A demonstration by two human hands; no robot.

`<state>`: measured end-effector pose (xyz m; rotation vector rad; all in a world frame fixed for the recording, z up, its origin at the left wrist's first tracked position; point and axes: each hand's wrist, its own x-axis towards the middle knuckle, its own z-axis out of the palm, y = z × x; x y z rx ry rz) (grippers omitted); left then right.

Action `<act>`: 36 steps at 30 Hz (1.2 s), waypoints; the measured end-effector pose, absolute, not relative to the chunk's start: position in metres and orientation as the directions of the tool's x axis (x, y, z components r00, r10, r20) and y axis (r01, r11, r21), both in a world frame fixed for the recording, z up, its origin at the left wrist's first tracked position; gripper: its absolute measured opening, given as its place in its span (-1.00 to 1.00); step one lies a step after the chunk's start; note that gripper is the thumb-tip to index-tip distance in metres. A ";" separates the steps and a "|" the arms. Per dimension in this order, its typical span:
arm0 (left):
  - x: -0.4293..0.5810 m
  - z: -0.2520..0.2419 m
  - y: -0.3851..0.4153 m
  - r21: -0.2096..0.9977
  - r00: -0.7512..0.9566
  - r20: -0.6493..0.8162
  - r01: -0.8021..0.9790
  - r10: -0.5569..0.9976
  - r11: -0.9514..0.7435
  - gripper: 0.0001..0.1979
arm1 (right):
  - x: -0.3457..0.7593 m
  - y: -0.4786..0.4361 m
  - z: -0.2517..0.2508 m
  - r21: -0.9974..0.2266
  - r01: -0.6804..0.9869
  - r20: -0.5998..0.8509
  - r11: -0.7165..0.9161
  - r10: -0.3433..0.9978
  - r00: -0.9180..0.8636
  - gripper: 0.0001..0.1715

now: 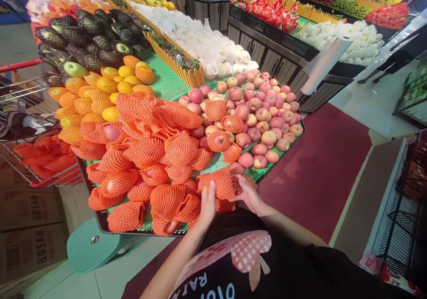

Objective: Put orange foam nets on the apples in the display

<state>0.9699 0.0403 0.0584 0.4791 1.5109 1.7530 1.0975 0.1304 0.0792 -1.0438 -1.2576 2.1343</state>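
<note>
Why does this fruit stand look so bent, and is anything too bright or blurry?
Head view: the wide lens bows the rim of the fruit stand; head view: even shop light, only soft shadows among the apples; head view: the bag roll is washed out to plain white; head view: the left hand and right hand on the orange foam net look sharp.

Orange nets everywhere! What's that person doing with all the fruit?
A person is sorting fruit in a shop. Their left hand and right hand are both on one orange foam net at the near edge of the green mat. To the left, netted fruit lies heaped. Further back on the right sit bare pink apples. A cart at the far left holds more orange nets.
</note>
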 end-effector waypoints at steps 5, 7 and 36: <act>0.944 0.077 0.042 0.977 -0.537 -0.064 0.139 0.841 0.163 -0.63 | 1.083 0.130 0.077 -0.890 0.138 -0.423 -0.435 0.674 -0.606 -0.28; 0.928 0.087 0.043 0.953 -0.559 -0.052 0.220 0.828 0.208 -0.64 | 1.071 0.143 0.073 -0.958 0.235 -0.265 -0.162 0.812 -0.520 -0.24; 0.857 0.183 0.048 0.183 -0.138 0.970 0.955 0.200 -0.233 -0.81 | 1.088 0.141 0.135 -0.775 -0.005 0.434 0.632 0.526 -0.732 -0.71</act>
